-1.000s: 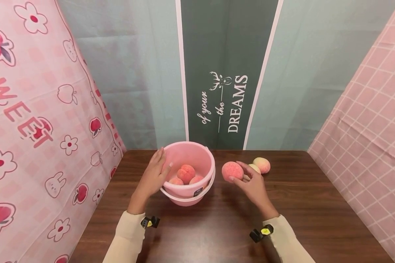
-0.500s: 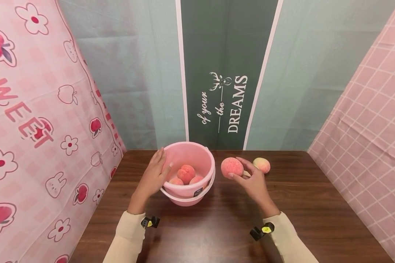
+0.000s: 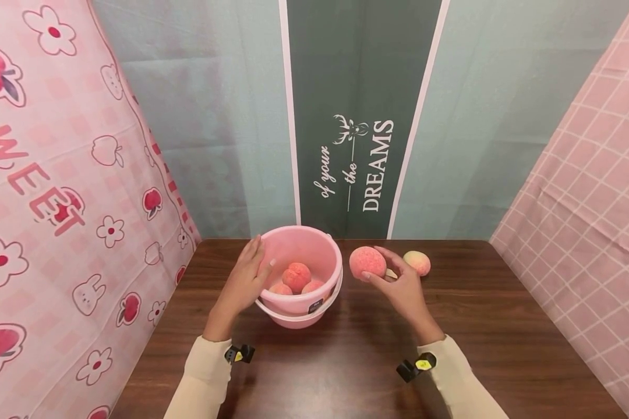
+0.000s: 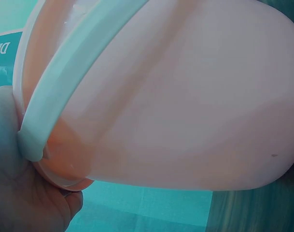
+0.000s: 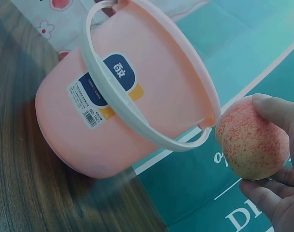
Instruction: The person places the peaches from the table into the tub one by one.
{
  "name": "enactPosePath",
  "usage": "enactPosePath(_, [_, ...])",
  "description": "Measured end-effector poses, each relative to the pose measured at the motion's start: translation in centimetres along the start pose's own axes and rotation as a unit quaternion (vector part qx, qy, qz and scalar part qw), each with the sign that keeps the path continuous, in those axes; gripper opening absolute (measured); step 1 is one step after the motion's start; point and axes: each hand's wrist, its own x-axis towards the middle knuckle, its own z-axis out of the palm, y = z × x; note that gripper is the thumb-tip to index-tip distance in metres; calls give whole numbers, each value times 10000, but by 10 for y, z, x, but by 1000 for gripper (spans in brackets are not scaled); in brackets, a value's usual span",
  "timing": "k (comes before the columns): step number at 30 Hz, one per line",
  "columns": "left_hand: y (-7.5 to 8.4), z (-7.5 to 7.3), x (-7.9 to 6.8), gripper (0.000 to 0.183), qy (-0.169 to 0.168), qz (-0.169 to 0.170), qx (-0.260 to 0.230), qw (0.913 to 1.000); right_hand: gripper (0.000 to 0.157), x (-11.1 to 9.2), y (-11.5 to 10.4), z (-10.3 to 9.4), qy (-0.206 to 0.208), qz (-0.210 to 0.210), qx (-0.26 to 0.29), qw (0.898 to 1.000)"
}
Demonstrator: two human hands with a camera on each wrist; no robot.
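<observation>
In the head view, a pink bucket (image 3: pixel 327 247) stands on the table, with several peaches (image 3: pixel 296 277) inside. My left hand (image 3: pixel 243 279) rests against its left rim, fingers fairly straight; the left wrist view shows the hand (image 4: pixel 21 183) beside the rim and the pale handle (image 4: pixel 64 82). To the bucket's right, my right hand (image 3: pixel 402 288) pinches a peach (image 3: pixel 367 263) between thumb and fingers, above the table. Seen from the right wrist, this peach (image 5: pixel 255 140) is red-speckled and yellowish below, close to the bucket's rim.
Another peach (image 3: pixel 417 263), yellow and pink, lies on the dark wooden table (image 3: pixel 482 326) behind the right hand. Printed cloth (image 3: pixel 230 145) hangs behind the table's far edge, with pink cloths at both sides. The bucket's white handle (image 5: pixel 122 101) hangs down its side.
My right hand has raised the peach a little and shifted it slightly left, away from the peach on the table. The left hand and the bucket have stayed put.
</observation>
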Motion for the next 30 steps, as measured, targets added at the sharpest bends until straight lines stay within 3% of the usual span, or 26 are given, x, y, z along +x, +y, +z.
enactPosePath(6, [0,0,0,67,10,23,19,10000,68,-2,-27,2,15,-43,-10,10000])
enactPosePath(11, [0,0,0,67,12,61,50,10000,68,2,-17,6,140,-192,39,9997])
enactPosePath(21, [0,0,0,66,36,40,19,10000,69,4,-28,14,104,-373,136,9992])
enactPosePath(30, [0,1,0,67,70,140,77,9998,70,8,-36,23,-126,-281,218,9993])
